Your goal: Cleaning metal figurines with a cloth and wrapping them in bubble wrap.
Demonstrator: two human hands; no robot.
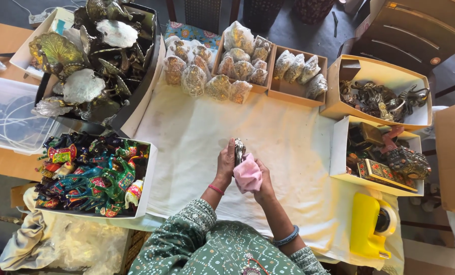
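Over the white cloth (197, 142), left hand (225, 165) around metal figurine (239, 150), right hand (263, 184) with pink rag (248, 176).

Bare white cloth (268, 132) amid boxes (296, 91)

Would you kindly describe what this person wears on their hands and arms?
Both hands are bare, without gloves. The left hand has a thin red bangle at the wrist; the right hand has a blue bangle further up the forearm. The sleeves are green fabric with small white dotted patterns.
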